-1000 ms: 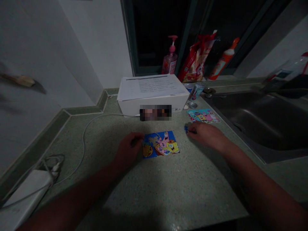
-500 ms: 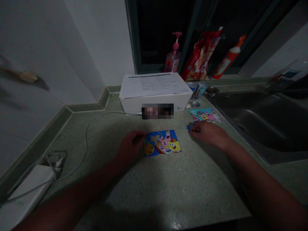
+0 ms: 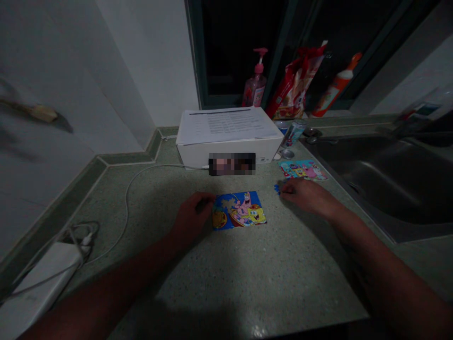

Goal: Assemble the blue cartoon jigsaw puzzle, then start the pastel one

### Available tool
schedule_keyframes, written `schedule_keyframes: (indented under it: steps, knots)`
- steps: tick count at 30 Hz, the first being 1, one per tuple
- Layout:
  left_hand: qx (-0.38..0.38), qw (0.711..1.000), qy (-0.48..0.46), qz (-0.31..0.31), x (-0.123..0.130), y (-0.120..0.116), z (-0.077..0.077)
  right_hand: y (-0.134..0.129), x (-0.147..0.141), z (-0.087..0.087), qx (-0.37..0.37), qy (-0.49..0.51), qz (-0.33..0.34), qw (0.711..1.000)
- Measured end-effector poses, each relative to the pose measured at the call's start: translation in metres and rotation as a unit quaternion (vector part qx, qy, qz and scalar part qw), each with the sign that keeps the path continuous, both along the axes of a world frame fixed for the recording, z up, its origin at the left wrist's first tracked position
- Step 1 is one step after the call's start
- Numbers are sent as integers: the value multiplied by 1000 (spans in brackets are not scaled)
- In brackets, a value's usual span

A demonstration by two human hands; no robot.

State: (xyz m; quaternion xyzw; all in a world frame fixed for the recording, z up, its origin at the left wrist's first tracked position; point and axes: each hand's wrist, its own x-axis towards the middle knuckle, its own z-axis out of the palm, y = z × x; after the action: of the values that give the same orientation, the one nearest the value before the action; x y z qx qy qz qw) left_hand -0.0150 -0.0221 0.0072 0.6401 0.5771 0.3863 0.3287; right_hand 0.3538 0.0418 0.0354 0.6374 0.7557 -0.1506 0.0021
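A cartoon jigsaw puzzle [image 3: 247, 213] lies flat on the counter, with a piece-shaped gap at its upper left where the counter shows through. My left hand [image 3: 195, 212] rests at the puzzle's left edge, fingers bent together and touching it; whether they grip the edge is hidden. To the right of the puzzle, my right hand [image 3: 302, 194] has its fingers pinched at small blue puzzle pieces [image 3: 277, 189] on or just above the counter. Behind that hand lies a second cartoon picture card [image 3: 304, 169], partly covered by it.
A white box [image 3: 194, 153] with a printed sheet on top stands behind the puzzle. A can [image 3: 294, 133] stands beside it. The sink [image 3: 382, 174] is at the right. A white cable [image 3: 126, 208] runs along the left to a power strip [image 3: 46, 278].
Almost nothing differs. The fingers of my right hand have shifted very slightly at the blue pieces; my left hand and the puzzle stay in place.
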Motion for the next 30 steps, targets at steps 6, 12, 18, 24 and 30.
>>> schedule_keyframes:
  steps: [6, 12, 18, 24, 30]
  knots:
    - [1, 1000, 7, -5, 1, 0, 3, 0, 4, 4, -7, 8, 23, 1000]
    - [8, 1000, 3, -2, -1, 0, 2, -2, 8, 10, 12, -5, 31, 999]
    - [6, 1000, 8, 2, -1, 0, 2, -1, 8, 8, 3, 30, 51, 998]
    - [-2, 1000, 9, 0, 1, -1, 6, 1, 5, 2, 5, 38, 33, 999]
    - [-6, 1000, 2, 1, 0, 0, 2, 3, 6, 2, -4, 38, 34, 999]
